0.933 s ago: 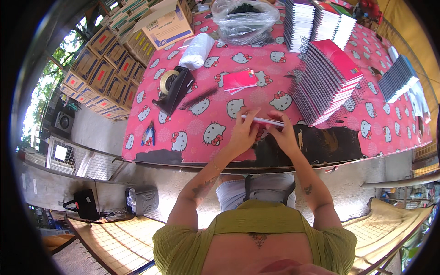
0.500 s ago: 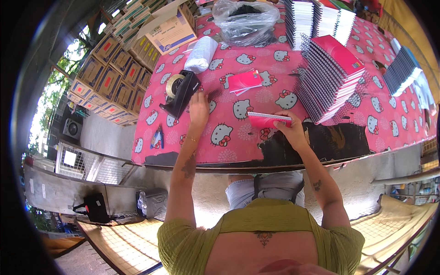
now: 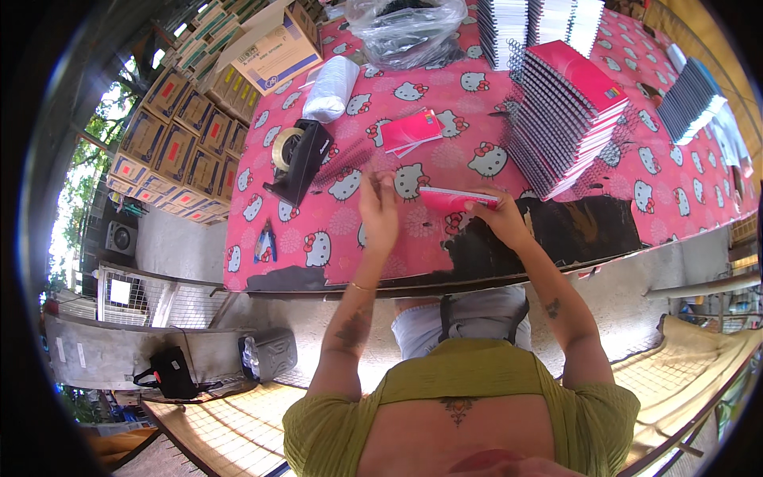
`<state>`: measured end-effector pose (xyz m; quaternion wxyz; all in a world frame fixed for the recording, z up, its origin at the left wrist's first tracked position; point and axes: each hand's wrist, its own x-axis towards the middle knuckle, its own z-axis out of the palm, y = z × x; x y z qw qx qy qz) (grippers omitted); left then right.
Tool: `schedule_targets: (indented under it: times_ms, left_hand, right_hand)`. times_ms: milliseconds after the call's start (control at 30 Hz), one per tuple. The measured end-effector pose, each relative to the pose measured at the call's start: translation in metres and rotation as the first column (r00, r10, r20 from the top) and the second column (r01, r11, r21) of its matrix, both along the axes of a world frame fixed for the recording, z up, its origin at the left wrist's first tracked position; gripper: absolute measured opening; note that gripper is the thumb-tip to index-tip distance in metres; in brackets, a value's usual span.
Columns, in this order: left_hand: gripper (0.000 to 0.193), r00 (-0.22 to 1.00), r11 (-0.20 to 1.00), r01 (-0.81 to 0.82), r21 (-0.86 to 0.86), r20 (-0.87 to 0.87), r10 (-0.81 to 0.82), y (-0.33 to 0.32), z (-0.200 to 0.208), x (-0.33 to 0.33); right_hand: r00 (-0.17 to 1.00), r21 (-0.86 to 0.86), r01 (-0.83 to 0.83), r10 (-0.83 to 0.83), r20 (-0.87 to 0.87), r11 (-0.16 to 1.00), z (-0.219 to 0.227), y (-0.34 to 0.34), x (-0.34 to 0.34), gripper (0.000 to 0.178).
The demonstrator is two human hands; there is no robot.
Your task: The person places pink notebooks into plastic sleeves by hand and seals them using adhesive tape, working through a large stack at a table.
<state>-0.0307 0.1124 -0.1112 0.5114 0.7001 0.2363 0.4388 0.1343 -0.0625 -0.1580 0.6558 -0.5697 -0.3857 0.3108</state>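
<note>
My right hand (image 3: pixel 502 216) grips a small red-covered notebook (image 3: pixel 447 199) just above the near part of the table, its white page edge turned up. To its left, my left hand (image 3: pixel 379 213) is raised with thumb and fingers pinched together; whatever lies between the fingertips is too small to make out. Close to those fingertips, dark wire binding coils (image 3: pixel 343 165) lie on the pink cloth beside a black tape dispenser (image 3: pixel 300 163). Beyond my hands rest a few loose red booklets (image 3: pixel 411 131).
A tall stack of spiral-bound red notebooks (image 3: pixel 568 119) stands at right, with blue ones (image 3: pixel 690 102) farther right. A white roll (image 3: pixel 329 89), a clear plastic bag (image 3: pixel 407 36) and an open carton (image 3: pixel 274 52) sit at the back. Small blue-handled pliers (image 3: pixel 265 242) lie near the left edge.
My left hand has moved right and nearer, away from the tape dispenser and coils, toward the notebook. My right hand still holds the notebook. The view has shifted slightly.
</note>
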Motion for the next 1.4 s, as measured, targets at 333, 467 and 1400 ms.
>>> schedule_targets:
  times_ms: [333,467,1400]
  left_hand:
    - [0.022,0.956,0.881,0.167,0.443,-0.290,-0.036,-0.001,0.006,-0.020]
    - [0.019,0.957,0.874,0.105,0.474,-0.287,0.041,0.002,-0.001,-0.016]
    - [0.047,0.807,0.599,0.509,0.618,-0.584,-0.084,-0.010,0.038,0.003]
  right_hand:
    - [0.999,-0.027,0.052,-0.052,-0.007,0.998,0.008,0.000,-0.005,0.024]
    - [0.998,-0.014,0.060,-0.061,-0.033,0.998,0.007,0.001,-0.007,0.024]
    - [0.997,-0.076,0.059,-0.056,0.049,0.995,0.019,-0.030,-0.008,0.022]
